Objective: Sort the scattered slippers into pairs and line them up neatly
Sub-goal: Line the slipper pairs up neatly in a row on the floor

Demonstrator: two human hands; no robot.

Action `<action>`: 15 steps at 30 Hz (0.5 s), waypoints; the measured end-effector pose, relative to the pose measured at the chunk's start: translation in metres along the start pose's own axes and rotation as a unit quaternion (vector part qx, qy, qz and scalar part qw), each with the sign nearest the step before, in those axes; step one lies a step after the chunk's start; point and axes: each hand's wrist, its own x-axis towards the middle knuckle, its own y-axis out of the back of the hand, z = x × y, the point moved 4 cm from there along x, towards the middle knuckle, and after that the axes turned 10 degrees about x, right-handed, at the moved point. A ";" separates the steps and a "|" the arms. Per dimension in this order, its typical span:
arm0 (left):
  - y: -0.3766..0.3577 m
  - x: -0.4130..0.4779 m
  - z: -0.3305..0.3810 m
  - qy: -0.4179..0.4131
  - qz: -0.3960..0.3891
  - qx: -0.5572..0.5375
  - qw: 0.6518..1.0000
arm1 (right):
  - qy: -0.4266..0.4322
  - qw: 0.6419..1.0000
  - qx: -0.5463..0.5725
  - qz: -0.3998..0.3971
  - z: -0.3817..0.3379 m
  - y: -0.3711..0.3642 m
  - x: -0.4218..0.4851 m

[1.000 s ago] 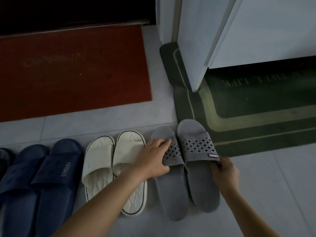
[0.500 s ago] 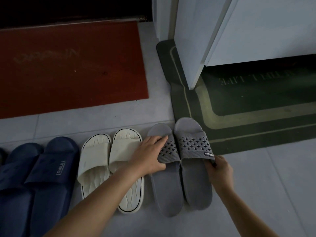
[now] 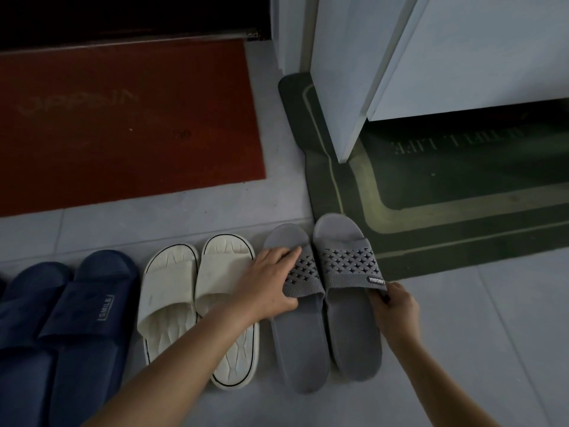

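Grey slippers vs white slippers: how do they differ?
Grey slippers have straps pierced with diamond holes; white slippers have plain straps. Left hand and right hand grip the grey straps; none grips the white. One grey toe overlaps the green mat; the white lie on tile. Both paired, toes away.

The leftmost pair, middle pair and rightmost pair are lying abreast on the floor, the last seemingly touching a mat.

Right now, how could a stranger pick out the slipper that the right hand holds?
Find the green mat. A row of slippers ends at its near corner; take the last grey slipper, far right. Unlike its twin, its strap shows a small label.
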 end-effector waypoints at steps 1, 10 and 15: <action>0.000 0.000 0.000 -0.001 0.001 0.001 1.000 | 0.000 1.000 0.001 0.000 0.000 0.000 0.000; 0.001 -0.001 0.002 0.002 0.009 0.014 1.000 | 0.002 1.000 -0.008 -0.010 0.000 0.002 0.000; 0.001 -0.001 0.003 0.003 0.001 0.012 1.000 | -0.004 1.000 -0.009 -0.008 0.000 0.003 -0.001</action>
